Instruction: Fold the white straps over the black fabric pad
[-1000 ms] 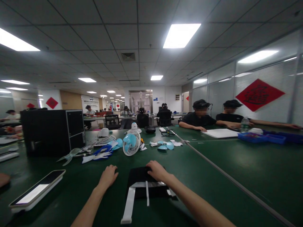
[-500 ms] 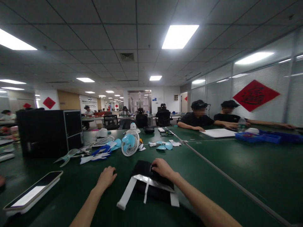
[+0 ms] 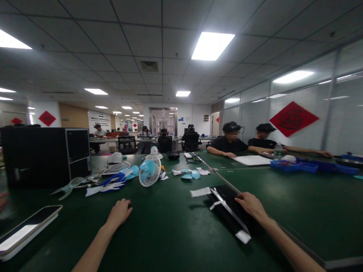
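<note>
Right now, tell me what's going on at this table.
One person is at the green table. Their right hand rests on a flat black pouch with white straps, off to the right. Their left hand lies on the bare surface, holding nothing. A small blue fan and loose fan parts sit farther ahead.

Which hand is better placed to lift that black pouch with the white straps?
Right. The right hand rests on the black pouch; the left hand lies on the green table, well apart from the pouch.
</note>
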`<state>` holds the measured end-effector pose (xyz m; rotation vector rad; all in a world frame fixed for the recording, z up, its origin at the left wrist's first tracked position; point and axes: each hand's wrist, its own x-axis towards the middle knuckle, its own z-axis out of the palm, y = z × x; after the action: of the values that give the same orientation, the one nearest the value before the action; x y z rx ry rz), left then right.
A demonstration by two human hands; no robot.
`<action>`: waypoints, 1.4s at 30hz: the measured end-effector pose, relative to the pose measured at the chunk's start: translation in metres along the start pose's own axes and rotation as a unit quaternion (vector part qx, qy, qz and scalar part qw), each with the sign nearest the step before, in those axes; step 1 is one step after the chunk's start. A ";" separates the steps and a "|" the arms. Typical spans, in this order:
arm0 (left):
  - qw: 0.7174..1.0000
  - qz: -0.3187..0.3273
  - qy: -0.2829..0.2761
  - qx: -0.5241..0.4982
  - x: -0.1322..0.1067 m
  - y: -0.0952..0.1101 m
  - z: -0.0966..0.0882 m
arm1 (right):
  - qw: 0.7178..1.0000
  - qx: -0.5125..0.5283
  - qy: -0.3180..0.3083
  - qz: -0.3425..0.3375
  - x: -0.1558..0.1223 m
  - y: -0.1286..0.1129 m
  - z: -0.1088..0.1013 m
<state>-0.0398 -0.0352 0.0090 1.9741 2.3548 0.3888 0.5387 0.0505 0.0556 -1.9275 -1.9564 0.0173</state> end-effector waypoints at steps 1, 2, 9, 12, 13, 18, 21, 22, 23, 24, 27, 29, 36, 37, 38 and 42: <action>1.000 0.001 0.001 0.001 0.000 0.001 0.000 | 1.000 -0.005 0.001 0.013 -0.001 0.007 -0.001; 1.000 0.002 0.003 0.003 0.000 0.001 0.000 | 1.000 -0.009 0.000 0.023 -0.001 0.013 -0.001; 1.000 0.007 0.002 0.011 0.004 -0.004 0.004 | 0.999 -0.023 0.000 0.048 -0.006 0.020 0.004; 1.000 0.011 0.003 0.005 0.006 -0.008 0.007 | 0.998 -0.039 0.048 0.028 -0.017 0.016 0.001; 1.000 0.012 0.004 0.004 0.006 -0.009 0.008 | 0.997 -0.038 0.063 0.027 -0.023 0.015 -0.001; 1.000 0.008 0.003 -0.003 0.008 -0.010 0.010 | 0.996 0.037 0.024 0.072 -0.068 0.010 -0.008; 1.000 0.014 0.003 0.003 0.008 -0.010 0.010 | 0.994 0.079 -0.012 0.068 -0.093 0.007 -0.008; 1.000 0.014 0.004 0.004 0.008 -0.010 0.011 | 0.993 0.092 -0.017 0.066 -0.100 0.005 -0.007; 1.000 0.014 0.006 0.004 0.008 -0.010 0.011 | 0.992 0.104 -0.021 0.067 -0.104 0.004 -0.005; 1.000 0.013 0.006 0.003 0.008 -0.010 0.010 | 0.991 0.116 -0.021 0.068 -0.108 0.003 -0.004; 1.000 0.009 0.003 -0.001 0.008 -0.010 0.010 | 0.986 0.147 -0.013 0.074 -0.111 0.000 0.002; 1.000 0.007 -0.001 0.000 0.008 -0.010 0.010 | 0.983 0.169 -0.004 0.074 -0.111 -0.001 0.004; 1.000 0.016 0.013 0.019 0.012 -0.012 0.015 | 0.943 0.317 0.003 0.101 -0.109 -0.001 0.008; 1.000 0.016 0.013 0.017 0.012 -0.013 0.016 | 0.933 0.343 -0.003 0.107 -0.110 -0.003 0.008; 1.000 0.016 0.013 0.015 0.012 -0.013 0.017 | 0.923 0.367 -0.010 0.110 -0.110 -0.005 0.008; 1.000 0.012 0.010 0.008 0.012 -0.013 0.016 | 0.906 0.409 -0.020 0.107 -0.114 -0.020 0.001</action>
<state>-0.0511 -0.0232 -0.0081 2.0165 2.3570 0.3940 0.5163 -0.0599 0.0297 -1.5310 -1.3896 0.8072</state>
